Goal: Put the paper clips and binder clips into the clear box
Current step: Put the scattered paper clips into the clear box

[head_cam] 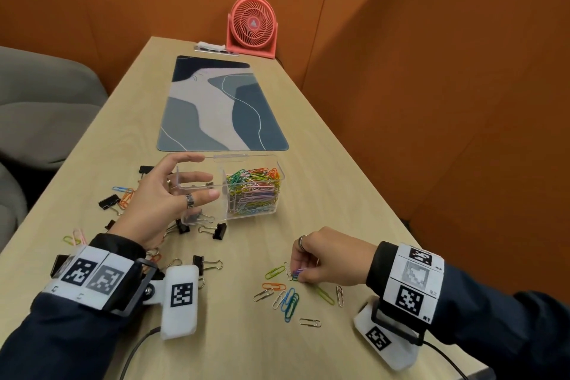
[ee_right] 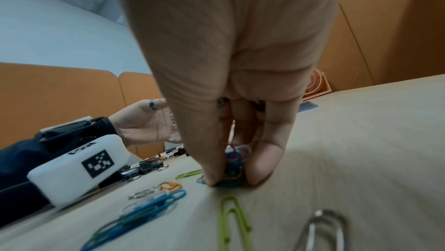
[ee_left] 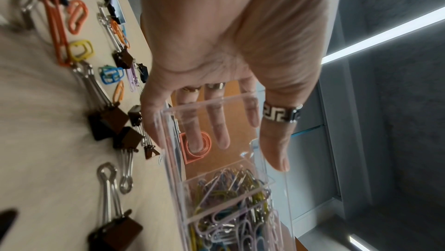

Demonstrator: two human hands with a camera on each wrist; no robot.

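Note:
The clear box [head_cam: 279, 170] stands mid-table; its right compartment is packed with coloured paper clips [head_cam: 253, 191], and a few binder clips [head_cam: 197, 218] lie in the left one. My left hand [head_cam: 206, 176] hovers over that left compartment with its fingers spread and straight, holding nothing; in the left wrist view the left hand [ee_left: 238, 150] hangs over the box rim [ee_left: 207, 102]. My right hand [head_cam: 297, 274] pinches a small bunch of paper clips [ee_right: 233, 167] against the table. Loose paper clips [head_cam: 291, 302] lie around it. Black binder clips [head_cam: 219, 230] are scattered by the left hand.
A patterned desk mat [head_cam: 222, 108] lies behind the box and a coral fan [head_cam: 253, 26] stands at the table's far end. Orange walls close in behind the table and on its right. A grey chair [head_cam: 40, 108] sits off the left edge. More clips [head_cam: 123, 194] lie at the left.

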